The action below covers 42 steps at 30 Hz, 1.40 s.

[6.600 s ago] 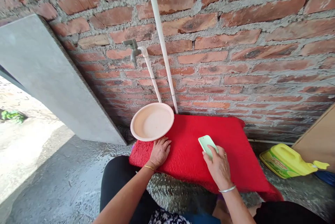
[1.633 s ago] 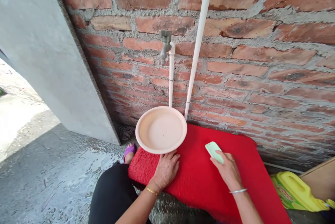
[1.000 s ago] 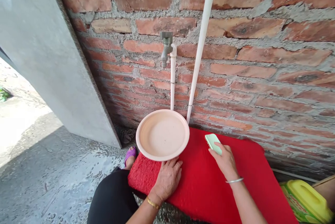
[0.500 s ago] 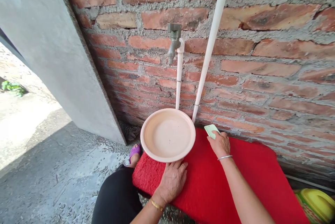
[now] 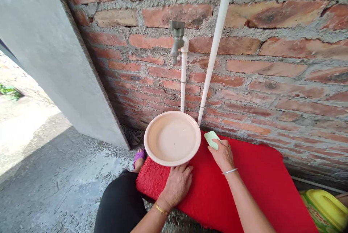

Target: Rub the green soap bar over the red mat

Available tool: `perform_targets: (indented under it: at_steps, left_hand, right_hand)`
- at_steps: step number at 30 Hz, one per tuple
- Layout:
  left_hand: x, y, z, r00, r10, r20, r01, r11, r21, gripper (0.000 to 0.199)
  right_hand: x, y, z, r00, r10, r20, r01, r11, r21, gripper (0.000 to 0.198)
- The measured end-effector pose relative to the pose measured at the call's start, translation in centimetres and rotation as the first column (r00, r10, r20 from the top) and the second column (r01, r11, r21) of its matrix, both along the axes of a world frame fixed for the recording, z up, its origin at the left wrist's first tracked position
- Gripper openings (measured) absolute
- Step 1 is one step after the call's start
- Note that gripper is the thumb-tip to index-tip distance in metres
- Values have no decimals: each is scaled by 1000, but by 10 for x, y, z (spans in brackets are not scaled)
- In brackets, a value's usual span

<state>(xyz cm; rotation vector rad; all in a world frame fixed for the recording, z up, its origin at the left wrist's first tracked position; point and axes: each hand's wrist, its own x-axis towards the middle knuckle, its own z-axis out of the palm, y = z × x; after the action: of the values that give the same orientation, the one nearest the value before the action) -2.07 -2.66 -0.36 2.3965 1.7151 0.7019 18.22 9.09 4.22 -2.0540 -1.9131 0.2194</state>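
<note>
My right hand (image 5: 222, 155) grips a flat, pale green block (image 5: 211, 139) with rounded corners and a small dark dot near its far end. Its underside faces the red cloth (image 5: 255, 182), so I cannot tell its exact kind. My left hand (image 5: 178, 182) lies with fingers stretched out on the cloth at the near rim of a pale pink basin (image 5: 174, 140); the rim hides the fingertips. The basin stands over the cloth's left end, with a little dark speck on its bottom. At that end the cloth looks rough and bunched.
A grey tap (image 5: 177, 40) on a white pipe (image 5: 183, 77) is above the basin, against a brick wall (image 5: 274, 73). A taller white pipe (image 5: 214, 51) slants beside it. A grey slab (image 5: 65, 66) leans at left over wet floor (image 5: 78, 178). A yellow-lidded container (image 5: 328, 205) stands at lower right.
My right hand and the pale green block have shifted slightly left, nearer the basin. My left hand stays at the rim. The whole view has moved a little.
</note>
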Motion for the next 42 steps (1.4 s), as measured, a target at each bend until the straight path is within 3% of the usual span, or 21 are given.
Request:
perform_targets:
  at_steps: [3, 6, 12, 16, 19, 23, 26, 33, 36, 39, 42]
  left_hand:
    - [0, 0, -1, 1000, 4, -1, -4, 1000, 1, 33]
    - [0, 0, -2, 1000, 1, -1, -1, 1000, 18, 33]
    - [1, 0, -3, 1000, 4, -4, -4, 1000, 14, 33]
    - [0, 0, -2, 1000, 9, -2, -8, 999, 37, 33]
    - [0, 1, -4, 1000, -3, 3, 3, 999, 51, 32]
    - [0, 1, -5, 1000, -5, 14, 4, 999, 45, 32]
    - [0, 1, -5, 1000, 3, 7, -3, 1000, 30, 32]
    - [-2, 1, -4, 1000, -8, -8, 8, 998, 57, 31]
    - [-3, 1, -5, 1000, -11, -29, 13, 998, 69, 32]
    - [-3, 2, -7, 999, -12, -46, 15, 997, 76, 32]
    - [-3, 3, -9, 998, -16, -61, 22, 996, 89, 32]
  right_hand:
    - [-18, -11, -7, 990, 113, -84, -115, 993, -13, 37]
    - [-21, -18, -12, 984, 163, -66, -164, 986, -16, 37]
    - [0, -24, -3, 999, -2, 49, 2, 1000, 10, 38]
    - [-18, -32, -8, 989, 92, -118, -97, 995, -38, 36]
    - [-24, -36, -12, 979, 168, -116, -175, 984, -47, 37]
    - [-6, -37, -6, 995, 87, 49, -85, 996, -34, 38]
    - [-1, -40, -3, 997, 35, 65, -35, 999, -2, 37]
    - [-24, -60, -22, 969, 233, -85, -230, 972, 50, 35]
    - [9, -61, -25, 982, 173, -74, -168, 983, 71, 37]
    - [72, -65, -24, 997, -22, -79, 26, 998, 50, 41]
    - [145, -79, -24, 966, -237, -107, 240, 971, 17, 54]
